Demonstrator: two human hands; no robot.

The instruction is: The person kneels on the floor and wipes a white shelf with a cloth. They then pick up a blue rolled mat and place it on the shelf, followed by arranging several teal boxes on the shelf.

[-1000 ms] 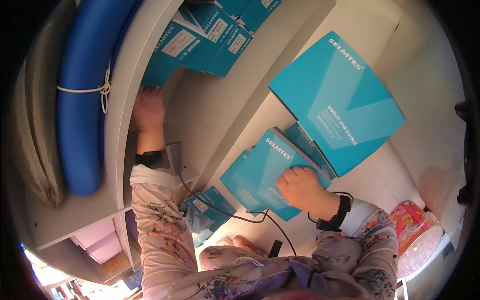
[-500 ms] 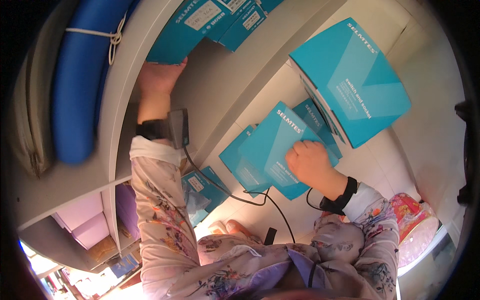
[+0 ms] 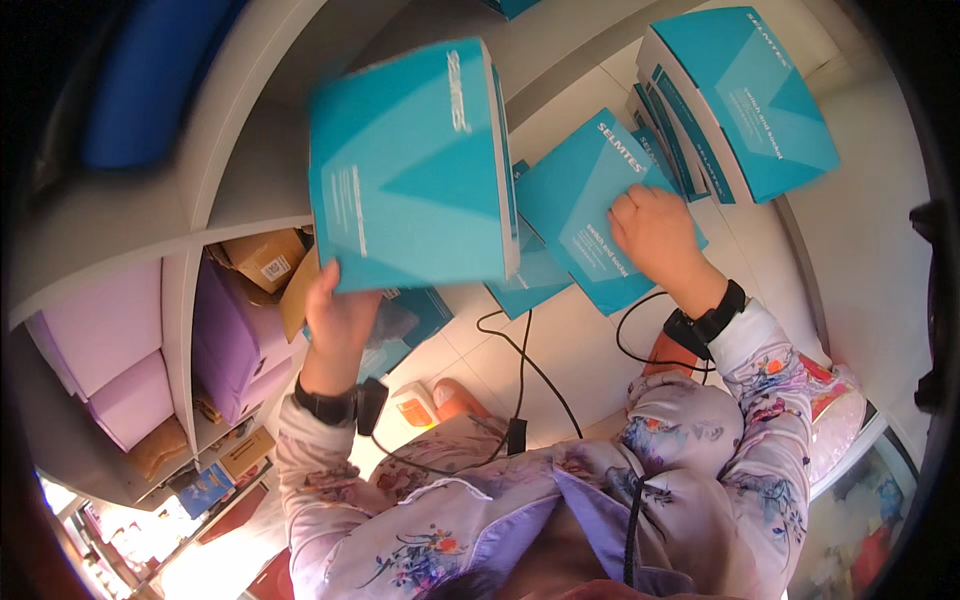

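My left hand [image 3: 340,318] grips a large teal carton [image 3: 410,180] by its near end, thumb at the edge. The carton is off the shelf and raised in front of me; most of the fingers are behind it. My right hand [image 3: 658,232] is closed, with its knuckles up, on top of another teal carton [image 3: 585,205] on the floor. Its fingertips are curled out of sight, so I cannot see whether anything is in them. Part of a further teal carton [image 3: 540,275] shows beside and below that one.
At the far right stands a tall teal carton [image 3: 750,110]. Grey shelving [image 3: 180,235] runs along the left, with purple boxes [image 3: 235,330] and a brown cardboard box [image 3: 265,258]. Black cables [image 3: 525,355] trail from my wrists over the tiled floor. A patterned pink bag [image 3: 835,420] is at the right.
My left hand has drawn the teal carton out of the shelf and toward me. My right hand remains closed on the floor carton. The whole view has shifted.
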